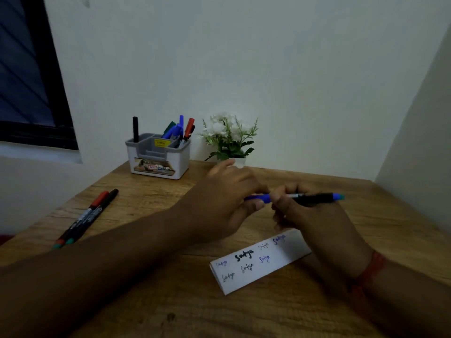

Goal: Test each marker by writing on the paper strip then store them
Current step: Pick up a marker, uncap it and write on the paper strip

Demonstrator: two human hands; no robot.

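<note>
Marker (314, 197), slim black barrel with blue ends, held level above the wood-grain table (151, 311): right grip (302, 213) clasps the barrel, left grip (227, 203) pinches its blue cap, white paper strip (256, 264) just near.

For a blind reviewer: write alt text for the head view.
Both hands hold a blue marker level above a written-on paper strip on a wooden table. Two markers lie at left; a holder behind contains more.
</note>
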